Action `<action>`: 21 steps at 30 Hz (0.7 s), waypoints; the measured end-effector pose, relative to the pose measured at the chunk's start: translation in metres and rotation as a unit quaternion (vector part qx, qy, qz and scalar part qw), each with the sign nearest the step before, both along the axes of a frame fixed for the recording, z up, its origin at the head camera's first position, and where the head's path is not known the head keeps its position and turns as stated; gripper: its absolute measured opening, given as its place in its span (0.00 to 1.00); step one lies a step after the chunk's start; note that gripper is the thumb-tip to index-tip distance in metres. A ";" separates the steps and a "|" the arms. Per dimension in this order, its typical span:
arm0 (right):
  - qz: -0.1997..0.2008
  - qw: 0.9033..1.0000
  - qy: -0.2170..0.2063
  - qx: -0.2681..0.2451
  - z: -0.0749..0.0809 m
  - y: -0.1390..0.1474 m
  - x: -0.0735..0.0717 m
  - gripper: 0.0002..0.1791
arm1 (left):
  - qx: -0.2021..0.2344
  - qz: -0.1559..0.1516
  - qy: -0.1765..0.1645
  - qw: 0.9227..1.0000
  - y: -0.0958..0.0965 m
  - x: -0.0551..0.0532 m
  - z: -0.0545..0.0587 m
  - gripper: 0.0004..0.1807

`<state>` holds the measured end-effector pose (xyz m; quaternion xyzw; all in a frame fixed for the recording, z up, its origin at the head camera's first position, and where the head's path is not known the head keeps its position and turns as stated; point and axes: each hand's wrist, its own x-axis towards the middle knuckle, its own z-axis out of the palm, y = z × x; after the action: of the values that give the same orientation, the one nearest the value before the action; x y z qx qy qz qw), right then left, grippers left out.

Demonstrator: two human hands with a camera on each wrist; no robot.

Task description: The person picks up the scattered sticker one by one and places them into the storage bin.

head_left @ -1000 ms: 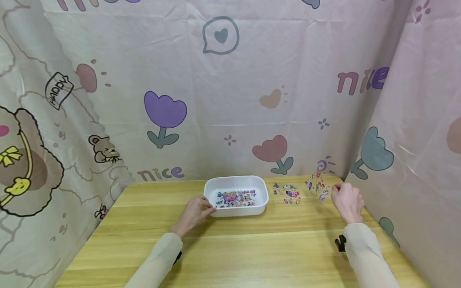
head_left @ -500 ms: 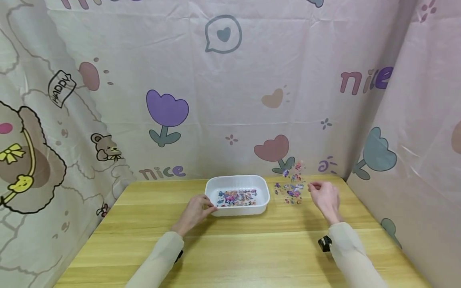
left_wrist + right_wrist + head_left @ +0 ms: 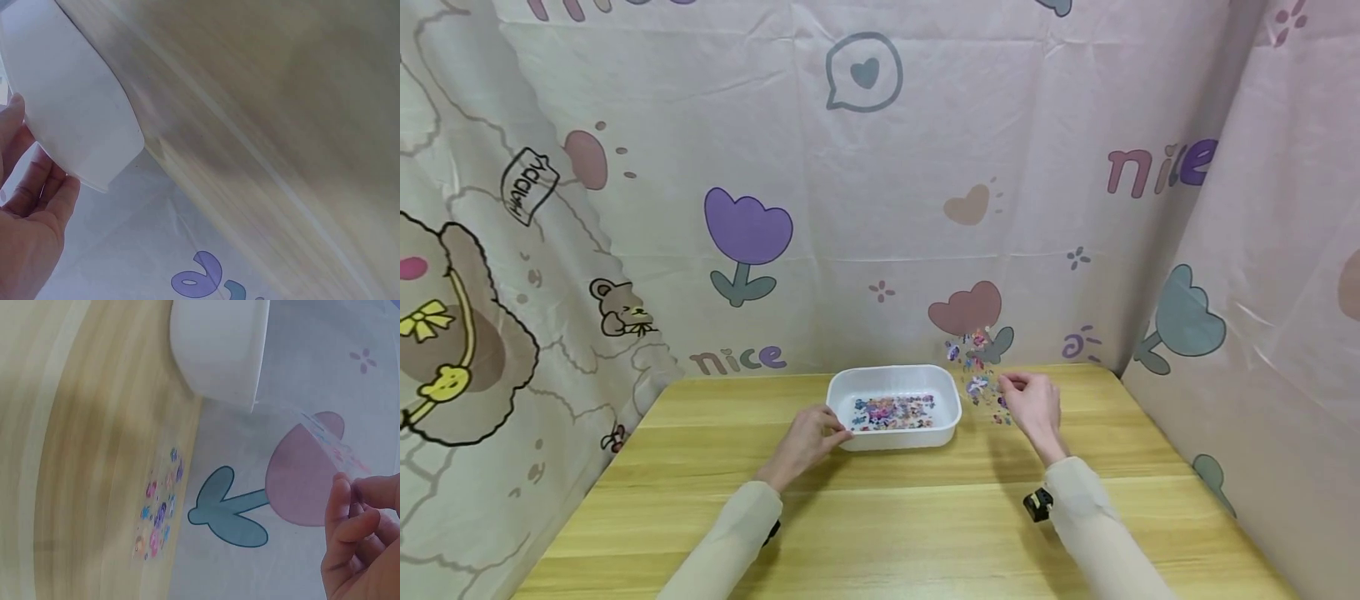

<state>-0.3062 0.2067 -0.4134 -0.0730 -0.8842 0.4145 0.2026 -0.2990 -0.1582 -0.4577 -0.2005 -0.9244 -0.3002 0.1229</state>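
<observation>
A white plastic tub [image 3: 895,440] stands at the back of the table, with clear sheets of colourful stickers [image 3: 891,412] inside. My left hand [image 3: 805,437] pinches its front left corner; in the left wrist view, thumb and fingers [image 3: 62,199] hold the rim. Between the thumb and fingers of my right hand [image 3: 1033,406] is a transparent sticker sheet [image 3: 973,354], raised just right of the tub. The right wrist view shows this sheet [image 3: 331,444] nearly edge-on. Another clear sticker sheet [image 3: 159,509] lies flat on the table below, partly hidden by the held one in the head view.
The wooden table [image 3: 910,525] ends at a printed cloth backdrop [image 3: 865,208] hanging close behind the tub. More cloth hangs at the left and right sides. A small black device [image 3: 1039,504] is strapped to the right wrist.
My right hand has moved left with the sticker sheet, from the table's right side over the flat sheet to near the tub. The left hand and the tub stay in place.
</observation>
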 end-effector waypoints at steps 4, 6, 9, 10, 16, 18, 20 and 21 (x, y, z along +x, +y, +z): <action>-0.016 0.999 0.028 -0.015 0.000 -0.005 -0.002 0.15 | 0.004 0.002 -0.004 1.000 0.001 0.000 0.000 0.03; -0.019 0.999 0.042 -0.027 0.001 -0.007 -0.003 0.14 | 0.006 0.005 -0.007 1.000 0.001 0.000 0.001 0.03; -0.009 0.997 0.049 -0.054 0.001 -0.014 -0.006 0.13 | 0.006 0.009 -0.007 1.000 0.001 0.000 0.001 0.03; -0.003 0.997 0.047 -0.067 0.000 -0.017 -0.006 0.12 | 0.007 0.009 -0.007 1.000 0.001 0.000 0.001 0.03; 0.034 0.992 -0.017 -0.124 -0.009 -0.037 -0.007 0.11 | 0.003 0.006 -0.011 1.000 -0.001 0.001 0.000 0.03; 0.044 0.992 -0.030 -0.115 -0.011 -0.045 -0.008 0.10 | -0.001 0.003 -0.009 1.000 0.000 0.001 0.000 0.03; 0.055 0.993 -0.035 -0.102 -0.014 -0.052 -0.010 0.10 | 0.003 0.004 -0.011 1.000 0.000 0.000 0.001 0.03; 0.062 0.993 -0.034 -0.094 -0.014 -0.056 -0.011 0.10 | 0.004 0.004 -0.011 1.000 0.000 0.000 0.001 0.03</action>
<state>-0.3168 0.1504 -0.4279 -0.0508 -0.8504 0.5050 0.1385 -0.2990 -0.1578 -0.4567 -0.1929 -0.9253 -0.3055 0.1150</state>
